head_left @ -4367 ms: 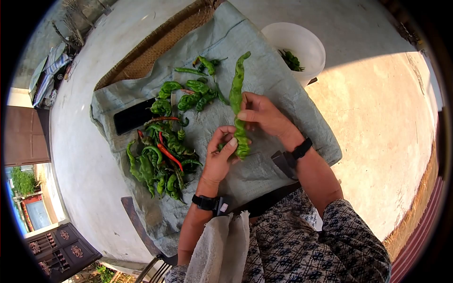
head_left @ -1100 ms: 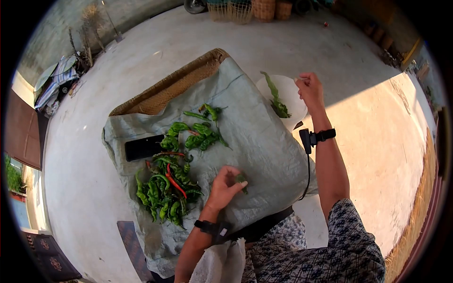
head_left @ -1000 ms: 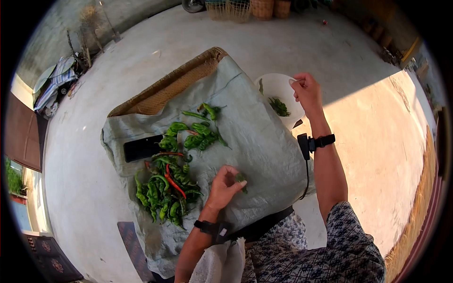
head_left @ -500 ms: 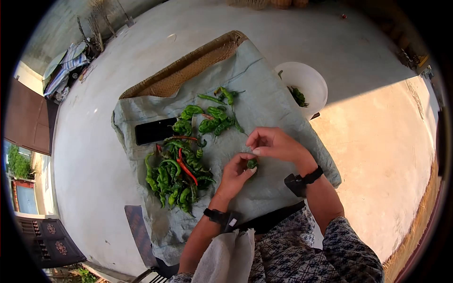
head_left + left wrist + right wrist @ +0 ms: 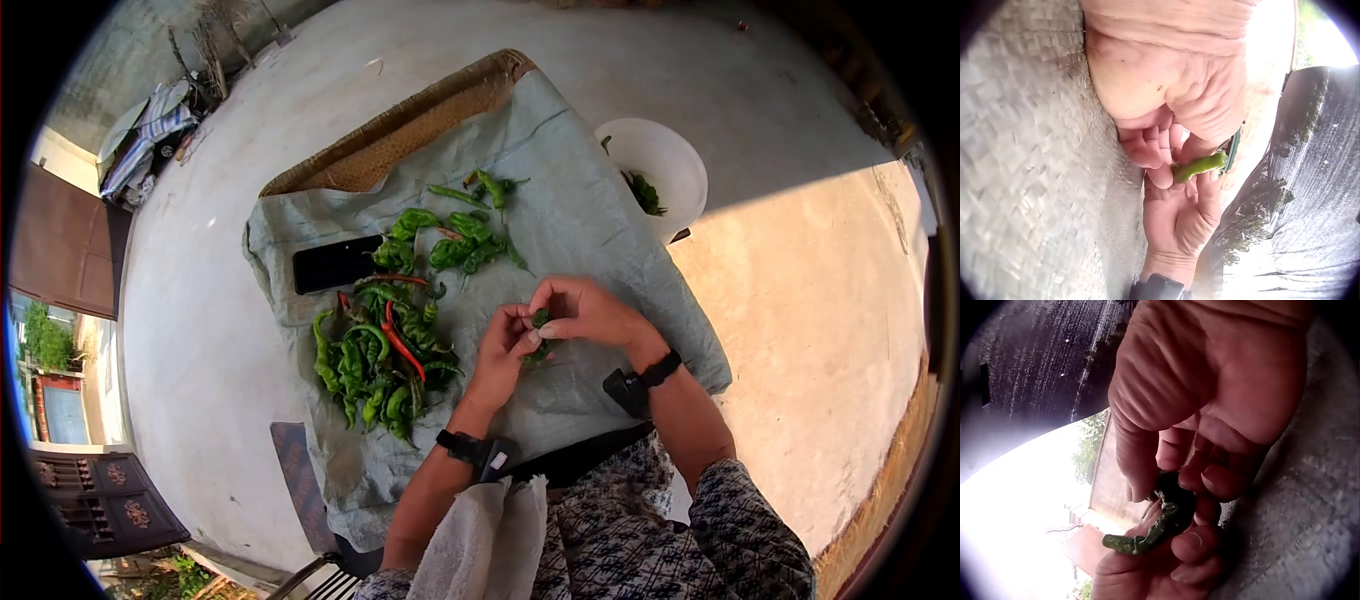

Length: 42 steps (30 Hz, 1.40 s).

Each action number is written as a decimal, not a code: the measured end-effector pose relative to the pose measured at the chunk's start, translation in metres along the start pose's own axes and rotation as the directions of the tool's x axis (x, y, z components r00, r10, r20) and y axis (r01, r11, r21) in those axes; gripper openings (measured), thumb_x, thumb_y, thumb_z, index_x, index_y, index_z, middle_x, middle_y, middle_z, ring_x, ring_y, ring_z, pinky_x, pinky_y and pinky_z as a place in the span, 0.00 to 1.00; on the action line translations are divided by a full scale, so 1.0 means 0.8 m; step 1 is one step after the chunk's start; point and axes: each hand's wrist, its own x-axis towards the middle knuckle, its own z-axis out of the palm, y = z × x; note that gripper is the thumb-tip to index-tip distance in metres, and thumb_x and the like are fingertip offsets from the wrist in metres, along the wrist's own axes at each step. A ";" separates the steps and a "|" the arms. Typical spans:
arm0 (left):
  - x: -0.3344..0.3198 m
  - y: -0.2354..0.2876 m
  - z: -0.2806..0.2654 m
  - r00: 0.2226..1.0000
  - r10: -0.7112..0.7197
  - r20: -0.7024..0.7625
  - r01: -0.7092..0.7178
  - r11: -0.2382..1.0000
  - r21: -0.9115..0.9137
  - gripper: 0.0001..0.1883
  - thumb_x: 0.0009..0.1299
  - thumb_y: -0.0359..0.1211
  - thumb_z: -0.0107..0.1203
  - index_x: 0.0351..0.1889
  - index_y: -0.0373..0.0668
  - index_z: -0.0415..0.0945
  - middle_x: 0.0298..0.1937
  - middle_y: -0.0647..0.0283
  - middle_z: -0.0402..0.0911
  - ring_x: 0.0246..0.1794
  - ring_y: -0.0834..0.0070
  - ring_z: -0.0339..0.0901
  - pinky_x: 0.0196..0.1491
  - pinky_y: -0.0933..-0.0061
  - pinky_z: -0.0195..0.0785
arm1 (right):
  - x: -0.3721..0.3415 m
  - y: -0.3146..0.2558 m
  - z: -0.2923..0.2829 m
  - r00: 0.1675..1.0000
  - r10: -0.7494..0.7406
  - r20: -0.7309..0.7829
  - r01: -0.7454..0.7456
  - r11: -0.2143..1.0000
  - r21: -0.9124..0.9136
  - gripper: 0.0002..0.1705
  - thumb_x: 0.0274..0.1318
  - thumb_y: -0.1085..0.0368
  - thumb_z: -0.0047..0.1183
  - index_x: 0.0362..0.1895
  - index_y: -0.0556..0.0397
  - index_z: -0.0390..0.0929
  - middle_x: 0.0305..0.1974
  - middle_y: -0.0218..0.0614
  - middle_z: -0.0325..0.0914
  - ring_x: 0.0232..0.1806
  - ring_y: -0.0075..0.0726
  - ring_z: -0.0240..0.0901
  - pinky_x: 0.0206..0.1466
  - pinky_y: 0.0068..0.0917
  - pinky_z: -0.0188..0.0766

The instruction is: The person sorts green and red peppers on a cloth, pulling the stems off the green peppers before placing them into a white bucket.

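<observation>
Over the front of the grey-green sheet [image 5: 480, 360], my two hands meet at a small, dark green, curled chili pepper [image 5: 541, 318]. My left hand [image 5: 499, 350] pinches it from the left between thumb and fingers. From the other side, the thumb and fingers of my right hand [image 5: 592, 312] pinch it too. The left wrist view shows a light green end of the pepper [image 5: 1202, 165] sticking out between the fingers. Its crinkled body [image 5: 1169, 515] shows in the right wrist view, partly hidden by fingers. A pile of green chilies [image 5: 375, 370], with a red chili [image 5: 402, 350] on top, lies left of my hands.
Smaller groups of green peppers [image 5: 468, 243] lie farther back on the sheet. Beside them is a black phone [image 5: 335, 265]. The sheet covers a woven basket [image 5: 400, 130], whose brown rim shows at the back. A white bucket [image 5: 685, 185] with greens inside stands at the back right.
Earlier both hands held a long green pepper. The right hand then let it drop at the white bucket and came back to the left hand, now pinching the small pepper the left hand held.
</observation>
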 end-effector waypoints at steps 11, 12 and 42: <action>-0.001 0.002 0.000 0.997 -0.015 0.081 0.014 1.000 0.020 0.09 0.85 0.31 0.50 0.59 0.41 0.72 0.50 0.60 0.85 0.40 0.77 0.82 0.43 0.75 0.73 | 0.001 0.005 -0.023 0.957 0.102 -0.270 -0.030 0.965 0.259 0.12 0.71 0.60 0.65 0.45 0.48 0.73 0.35 0.23 0.73 0.25 0.17 0.66 0.26 0.19 0.66; 0.000 0.001 -0.001 0.996 -0.008 0.083 0.005 0.999 0.035 0.09 0.85 0.31 0.50 0.59 0.41 0.72 0.50 0.60 0.85 0.40 0.77 0.82 0.43 0.75 0.73 | -0.001 0.002 -0.022 0.962 0.110 -0.252 -0.044 0.967 0.252 0.12 0.71 0.60 0.65 0.45 0.48 0.73 0.35 0.23 0.73 0.24 0.17 0.66 0.25 0.19 0.65; -0.004 -0.002 0.002 0.999 -0.034 0.004 0.033 0.997 0.070 0.11 0.88 0.42 0.48 0.52 0.44 0.71 0.39 0.59 0.87 0.30 0.76 0.83 0.37 0.75 0.78 | -0.005 -0.008 -0.015 0.992 0.086 -0.087 -0.083 0.996 0.036 0.14 0.68 0.57 0.66 0.36 0.44 0.72 0.32 0.17 0.71 0.32 0.13 0.64 0.33 0.18 0.60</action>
